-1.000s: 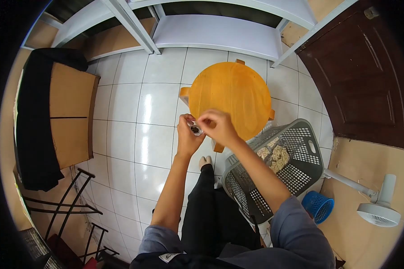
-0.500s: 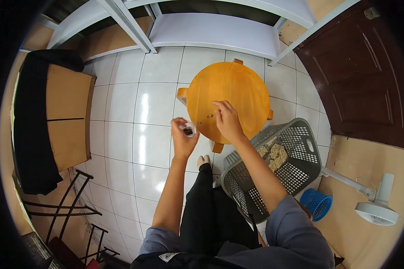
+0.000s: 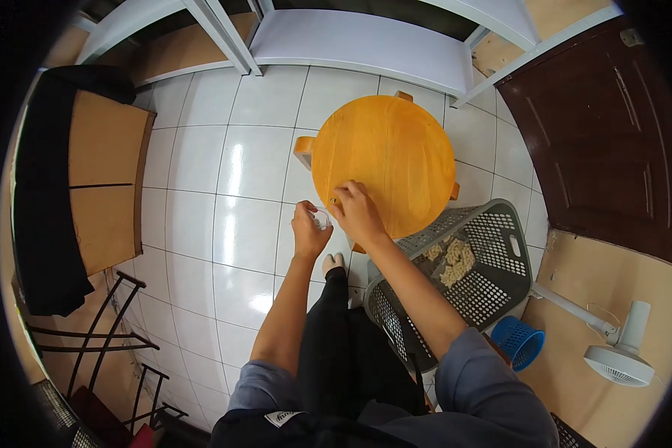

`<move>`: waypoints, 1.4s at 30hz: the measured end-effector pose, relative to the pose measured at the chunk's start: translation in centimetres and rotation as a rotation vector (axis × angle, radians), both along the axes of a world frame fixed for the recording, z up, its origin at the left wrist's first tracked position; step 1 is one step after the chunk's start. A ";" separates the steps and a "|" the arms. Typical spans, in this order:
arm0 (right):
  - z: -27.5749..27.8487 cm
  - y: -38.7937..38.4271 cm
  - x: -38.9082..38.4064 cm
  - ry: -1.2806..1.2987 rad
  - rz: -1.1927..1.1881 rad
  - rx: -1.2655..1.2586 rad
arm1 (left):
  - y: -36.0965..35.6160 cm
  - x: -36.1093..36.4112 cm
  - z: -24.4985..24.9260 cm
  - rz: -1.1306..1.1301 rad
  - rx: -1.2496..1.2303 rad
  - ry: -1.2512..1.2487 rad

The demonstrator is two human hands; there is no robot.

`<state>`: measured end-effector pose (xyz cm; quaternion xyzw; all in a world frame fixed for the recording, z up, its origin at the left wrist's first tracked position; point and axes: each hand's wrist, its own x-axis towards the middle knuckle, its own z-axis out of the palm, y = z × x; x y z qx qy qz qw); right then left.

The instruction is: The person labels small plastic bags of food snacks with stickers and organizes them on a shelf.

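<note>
A small clear container (image 3: 322, 219) is in my left hand (image 3: 310, 233), its fingers wrapped round it, just off the near left edge of the round wooden stool (image 3: 388, 157). Over that same edge of the stool is my right hand (image 3: 359, 213), its fingers bent and pinched together close to the container. A tiny dark thing shows by the fingertips of my right hand, too small to name.
A grey perforated basket (image 3: 500, 257) with pale lumpy items (image 3: 455, 261) stands right of the stool. Beyond it are a blue basket (image 3: 518, 343) and a white fan (image 3: 620, 364). White shelving (image 3: 358, 41) lies ahead, black metal frames (image 3: 89, 340) at left.
My right hand has moved left and closer to the container in my left hand. The dark contents seen in the container before no longer show. The small dark marks on the stool are no longer visible.
</note>
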<state>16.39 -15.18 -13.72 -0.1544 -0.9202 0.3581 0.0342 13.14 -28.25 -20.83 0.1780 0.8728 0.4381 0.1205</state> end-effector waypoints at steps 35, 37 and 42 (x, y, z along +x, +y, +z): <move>-13.4 -9.1 37.6 -0.987 -0.305 -0.461 | -5.8 7.5 4.5 0.221 0.328 -0.132; -12.7 -9.4 37.2 -0.972 -0.335 -0.576 | -5.0 8.0 6.2 0.200 0.344 -0.166; -7.8 -7.8 37.0 -0.860 -0.274 -0.236 | -3.8 9.1 10.8 0.128 0.401 -0.220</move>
